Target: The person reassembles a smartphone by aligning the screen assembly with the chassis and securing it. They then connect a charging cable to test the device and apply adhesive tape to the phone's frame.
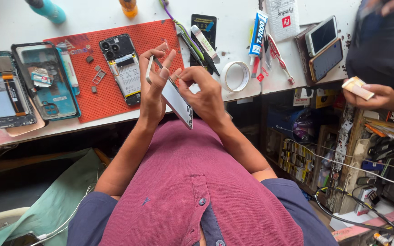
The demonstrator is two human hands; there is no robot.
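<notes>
A white smartphone (175,99) is held on edge above the near edge of the white worktable (19,20), tilted with its camera end toward my chest. My left hand (153,86) grips its upper half, fingers spread along its back. My right hand (204,93) presses with curled fingertips on its side edge. Just behind the hands, an opened black phone (123,68) with its back cover off lies on an orange-red work mat (108,98).
Two more opened phones (3,91) (46,82) lie at the left. A tape roll (235,76), glue tube (257,33), tweezers and two stacked phones (324,45) sit to the right. Another person's hand (375,94) holds a small card at the right.
</notes>
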